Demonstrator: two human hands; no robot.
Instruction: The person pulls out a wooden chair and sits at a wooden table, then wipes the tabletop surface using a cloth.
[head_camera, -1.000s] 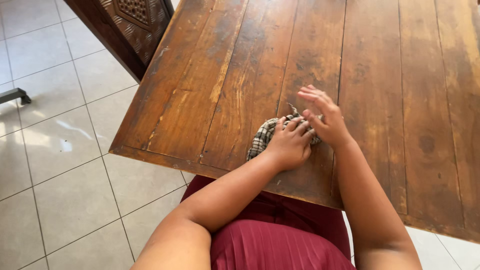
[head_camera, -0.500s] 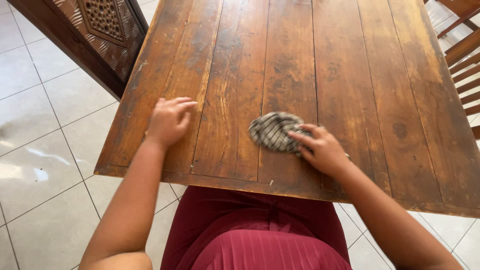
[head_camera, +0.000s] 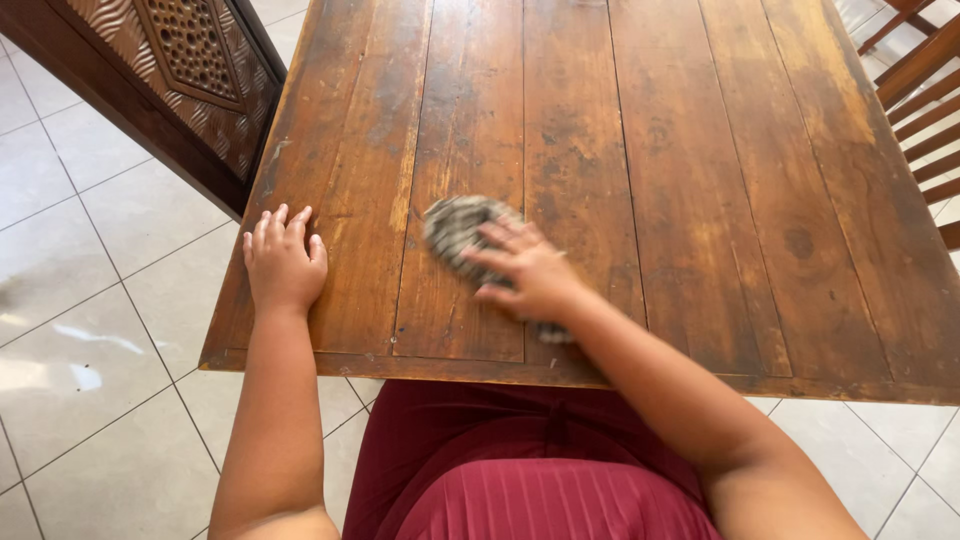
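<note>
Item: grey striped cloth (head_camera: 455, 225), bunched into a loose wad, blurred in the head view.

Location: on the wooden desk (head_camera: 700, 150), in the near left quarter, a little in from the near edge and well clear of the left edge. It lies across the seam between two planks.

Right hand (head_camera: 525, 270): laid flat on top of the cloth, fingers spread and pressing down on its near right part; the far left part of the wad shows beyond the fingertips. A scrap of the same cloth shows near the wrist, towards the near edge. The hand covers rather than grips; no pinch is visible.

Left hand (head_camera: 283, 260): open, palm down on bare wood near the near left corner of the desk, fingers together and pointing away. It holds nothing and stands well apart from the cloth.

Handling, by judgement: light, soft, limp; it folds and bunches under pressure and is likely to slide readily on the worn, polished planks. Not fragile. Best held by a flat palm over its middle, or gathered in the fingers at the bunched centre; an edge grip would let it trail.

Surroundings: carved dark wooden furniture (head_camera: 190, 70) beyond the left edge; slatted chair (head_camera: 920, 80) at the far right; pale tiled floor (head_camera: 90, 330); red garment (head_camera: 530, 470) below the near edge.
</note>
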